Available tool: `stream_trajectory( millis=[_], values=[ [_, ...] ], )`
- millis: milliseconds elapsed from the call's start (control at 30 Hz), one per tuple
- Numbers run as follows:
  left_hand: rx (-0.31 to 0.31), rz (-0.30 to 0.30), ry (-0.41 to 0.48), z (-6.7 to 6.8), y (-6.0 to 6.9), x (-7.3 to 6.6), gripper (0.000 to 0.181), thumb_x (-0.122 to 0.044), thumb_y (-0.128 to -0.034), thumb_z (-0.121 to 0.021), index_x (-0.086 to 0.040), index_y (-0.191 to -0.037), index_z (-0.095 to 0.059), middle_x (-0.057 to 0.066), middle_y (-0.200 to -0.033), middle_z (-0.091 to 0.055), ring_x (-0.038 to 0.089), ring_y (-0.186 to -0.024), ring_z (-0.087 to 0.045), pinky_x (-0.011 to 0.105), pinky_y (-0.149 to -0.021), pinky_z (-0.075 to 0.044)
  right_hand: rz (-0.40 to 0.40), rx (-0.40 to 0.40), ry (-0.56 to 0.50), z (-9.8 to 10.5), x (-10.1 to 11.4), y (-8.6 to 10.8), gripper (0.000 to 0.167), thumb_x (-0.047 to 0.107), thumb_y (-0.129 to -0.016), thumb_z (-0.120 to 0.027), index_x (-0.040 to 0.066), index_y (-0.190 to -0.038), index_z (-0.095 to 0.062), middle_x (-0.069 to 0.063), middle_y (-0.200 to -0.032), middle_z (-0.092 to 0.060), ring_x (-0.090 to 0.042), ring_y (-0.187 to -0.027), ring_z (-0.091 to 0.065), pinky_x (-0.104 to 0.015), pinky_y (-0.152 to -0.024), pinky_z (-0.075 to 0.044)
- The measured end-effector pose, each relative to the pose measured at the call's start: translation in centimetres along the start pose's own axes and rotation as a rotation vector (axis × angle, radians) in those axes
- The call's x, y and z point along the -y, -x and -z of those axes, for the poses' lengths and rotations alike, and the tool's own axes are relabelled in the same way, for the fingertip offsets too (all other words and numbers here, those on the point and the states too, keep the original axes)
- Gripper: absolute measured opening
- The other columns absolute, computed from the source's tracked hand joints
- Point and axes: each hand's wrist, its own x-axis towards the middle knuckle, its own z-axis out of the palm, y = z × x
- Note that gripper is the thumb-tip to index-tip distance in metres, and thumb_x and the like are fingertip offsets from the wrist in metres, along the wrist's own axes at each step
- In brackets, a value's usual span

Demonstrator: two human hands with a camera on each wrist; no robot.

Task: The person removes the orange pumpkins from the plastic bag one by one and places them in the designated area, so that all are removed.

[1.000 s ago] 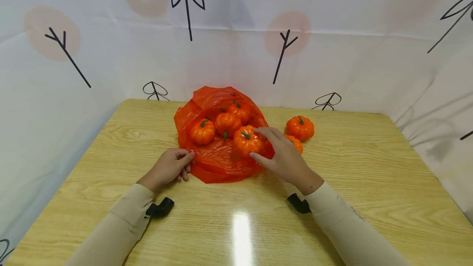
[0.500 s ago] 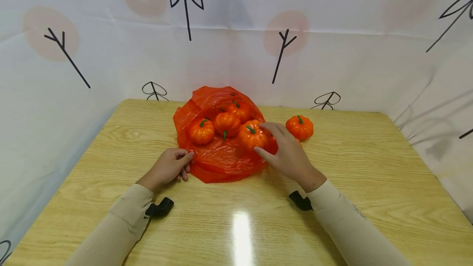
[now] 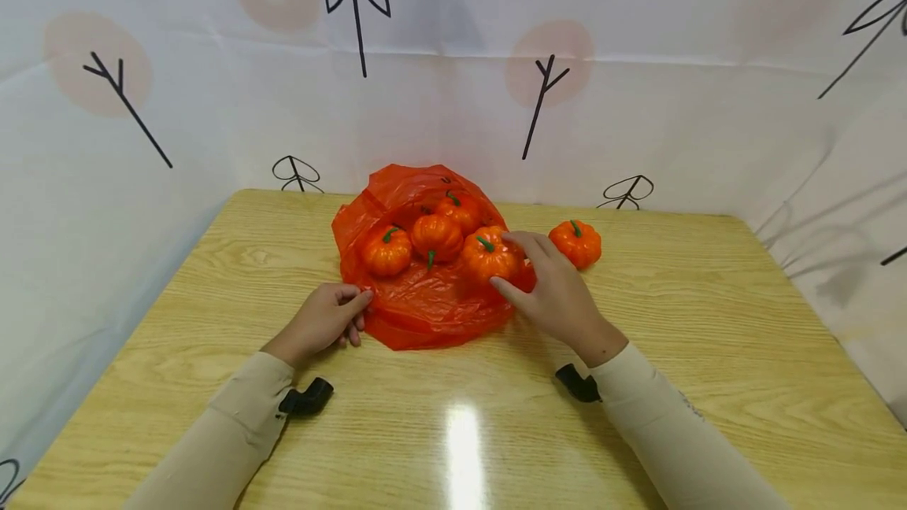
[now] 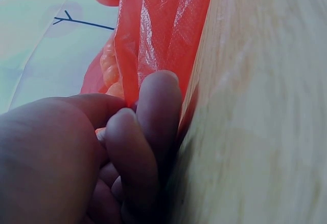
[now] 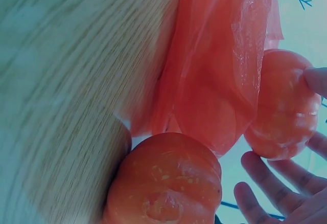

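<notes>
An orange-red plastic bag [image 3: 425, 321] lies with its mouth toward me. My left hand [image 3: 329, 319] pinches its near left edge; the left wrist view shows the thumb and fingertips meeting on the thin film. My right hand [image 3: 560, 293] holds a small orange toy pumpkin [image 3: 490, 253] with a green stem, thumb on one side and fingers on the other, at the bag's right rim. Three more pumpkins sit inside: one at the left [image 3: 387, 253], one in the middle [image 3: 437, 239] and one behind [image 3: 462, 215].
Beyond my right hand a pumpkin [image 3: 575, 244] stands on the wooden table [image 3: 708, 352]. Another pumpkin [image 5: 166, 180] shows close up in the right wrist view, beside the bag; in the head view my hand hides it. A white patterned cloth [image 3: 439, 116] hangs behind the table.
My right hand has shifted slightly right and away from me with its pumpkin, covering the nearer pumpkin outside the bag. The left hand keeps its place on the bag's edge.
</notes>
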Motion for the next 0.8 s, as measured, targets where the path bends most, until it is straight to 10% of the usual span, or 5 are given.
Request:
stream_trajectory(
  millis=[800],
  values=[
    [-0.007, -0.007, -0.029, 0.0, 0.0, 0.0, 0.042, -0.038, -0.1053, -0.051, -0.005, -0.08, -0.062, 0.006, -0.069, -0.064, 0.02, -0.055, -0.065, 0.028, -0.047, -0.051, -0.025, 0.121, 0.003, -1.3, 0.4, 0.4, 0.061, 0.039, -0.09, -0.075, 0.016, -0.141, -0.05, -0.009, -0.14, -0.053, -0.037, -0.125, -0.057, -0.054, -0.104, -0.049]
  ],
)
